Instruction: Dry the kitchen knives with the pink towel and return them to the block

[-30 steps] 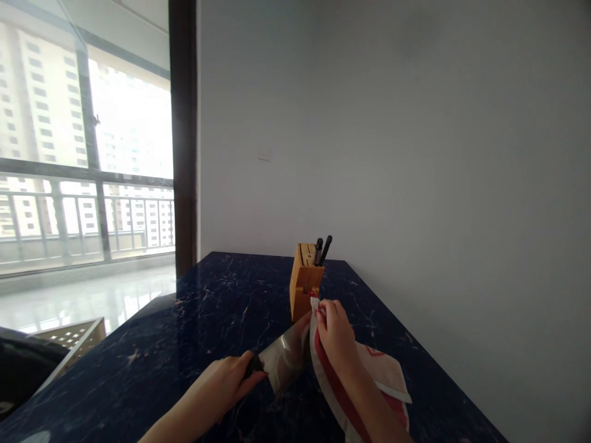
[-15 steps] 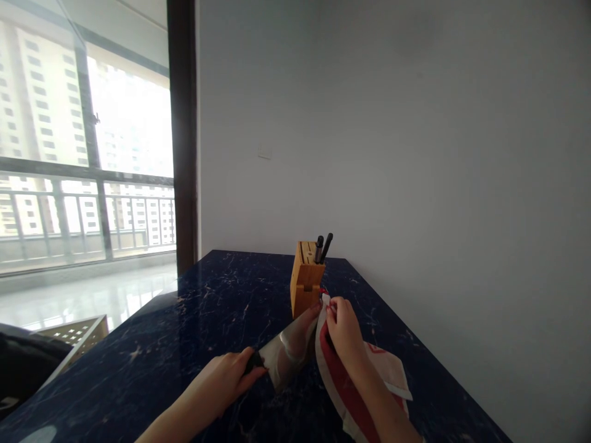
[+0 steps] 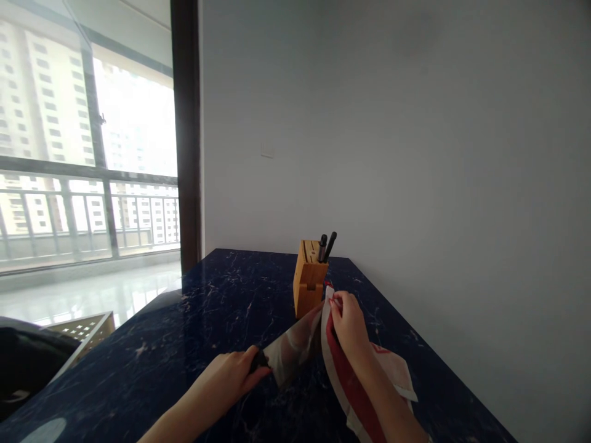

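red-and-white cloth [image 3: 344,357], silvery knife [image 3: 296,346] with black handle, yellowish-brown block [image 3: 307,300], white-veined navy tabletop [image 3: 244,301]

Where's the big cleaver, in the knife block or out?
The cleaver is out of the wooden knife block: the left hand grips its black handle, and its wide blade shows in front of the block.

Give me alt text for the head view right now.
A left hand grips a broad-bladed knife by its handle, while the right hand holds a red-and-white cloth near the blade's far end. Beyond, a wooden knife block with two dark handles stands on a blue marbled table.
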A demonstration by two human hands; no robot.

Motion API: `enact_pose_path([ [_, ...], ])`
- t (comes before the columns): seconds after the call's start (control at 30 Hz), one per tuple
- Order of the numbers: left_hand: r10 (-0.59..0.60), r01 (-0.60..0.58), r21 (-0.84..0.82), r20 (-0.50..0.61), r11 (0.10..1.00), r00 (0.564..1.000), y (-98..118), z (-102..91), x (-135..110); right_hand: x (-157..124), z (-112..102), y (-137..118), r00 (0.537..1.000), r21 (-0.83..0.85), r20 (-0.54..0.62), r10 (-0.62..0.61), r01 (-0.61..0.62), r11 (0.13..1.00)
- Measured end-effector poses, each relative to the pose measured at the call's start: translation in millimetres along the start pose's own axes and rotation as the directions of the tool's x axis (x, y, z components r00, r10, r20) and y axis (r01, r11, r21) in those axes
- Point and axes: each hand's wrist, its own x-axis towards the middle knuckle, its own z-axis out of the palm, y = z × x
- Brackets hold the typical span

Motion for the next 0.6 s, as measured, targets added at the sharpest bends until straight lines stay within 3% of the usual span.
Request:
enact_pose_path([
  [0.1, 0.013, -0.012, 0.028, -0.014, 1.000, 1.000, 0, 1.8, 0, 2, -1, 1, 1.000, 0.017, -0.012, 0.018, -0.018, 1.000],
  [0.23, 0.019, -0.019, 0.023, -0.011, 1.000, 1.000, 1, 0.7, 0, 2, -2, 8, 0.991, 0.048, -0.003, 0.134, -0.133, 0.990],
  [0.43, 0.019, -0.019, 0.039, -0.012, 0.999, 1.000, 0, 0.3, 0, 1, 0, 7, 0.998, 0.069, -0.020, 0.058, -0.056, 0.996],
  [0.6, 0.004, -0.003, 0.039, -0.011, 0.999, 1.000, 0, 2.0, 1, -4, 2, 10, 0.994, 0.015, 0.038, 0.105, -0.105, 0.994],
])
